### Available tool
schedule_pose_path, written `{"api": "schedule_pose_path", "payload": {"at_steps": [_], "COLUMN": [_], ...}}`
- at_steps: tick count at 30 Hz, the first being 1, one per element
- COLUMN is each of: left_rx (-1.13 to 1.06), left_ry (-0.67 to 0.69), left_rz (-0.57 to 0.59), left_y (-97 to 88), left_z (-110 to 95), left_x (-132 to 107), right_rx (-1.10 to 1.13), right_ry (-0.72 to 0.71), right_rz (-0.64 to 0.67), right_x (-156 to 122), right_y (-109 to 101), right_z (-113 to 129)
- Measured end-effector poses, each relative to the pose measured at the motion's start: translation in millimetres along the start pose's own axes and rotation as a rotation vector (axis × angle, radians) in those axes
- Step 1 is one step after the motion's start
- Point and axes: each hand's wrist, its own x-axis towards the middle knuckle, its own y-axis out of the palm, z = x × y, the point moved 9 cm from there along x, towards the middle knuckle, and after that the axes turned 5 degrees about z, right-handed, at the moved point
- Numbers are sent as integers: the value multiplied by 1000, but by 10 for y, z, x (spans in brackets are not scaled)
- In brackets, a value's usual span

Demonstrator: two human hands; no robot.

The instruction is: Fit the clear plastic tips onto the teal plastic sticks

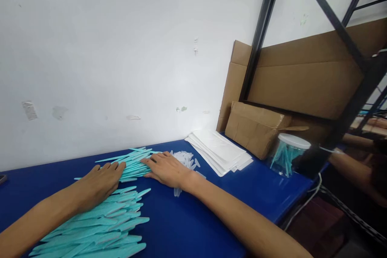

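Observation:
Flat turquoise strips with tapered, rounded ends, possibly nail files, lie in two heaps on the blue table. My left hand (101,183) rests at the left end of the far heap (134,165), fingers together and bent over the strips. At that heap's right end is my right hand (167,169), its thumb and fingers closed around the strip ends. Both hands press the bundle from its two sides; the fingertips are partly hidden. The near heap (102,225), loosely layered, spreads below my left forearm.
Small translucent plastic pieces (186,158) lie behind my right hand. Beyond them are white sheets or bags (219,151), a cardboard box (255,127) and a lidded clear jar (287,157) of turquoise sticks. A dark metal frame (261,28) rises at right; another person's arm (350,165) shows beyond it.

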Motion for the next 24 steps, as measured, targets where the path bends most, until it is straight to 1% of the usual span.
{"api": "schedule_pose_path", "payload": {"at_steps": [2,4,6,9,13,18,21,24], "left_rx": [22,48,93,111,120,115,123,115], "left_ry": [-10,17,54,34,-1,-36,-73,-85], "left_rz": [32,44,100,128,142,114,102,125], "left_y": [-54,-165,-258,-431,-582,-683,-707,-690], "left_z": [-52,-136,-219,-236,-210,-176,-140,-140], "left_x": [1,-9,-28,-78,-239,-473,-535,-555], "right_rx": [-8,-4,13,68,178,250,272,298], "right_ry": [-3,-7,-6,-17,-40,-46,-39,-44], "right_rz": [-8,-28,-62,-124,-206,-235,-230,-211], "right_x": [9,5,-4,-16,-40,-36,-10,14], "right_y": [-4,-26,-67,-156,-313,-405,-404,-376], "right_z": [5,13,14,14,54,247,383,483]}}
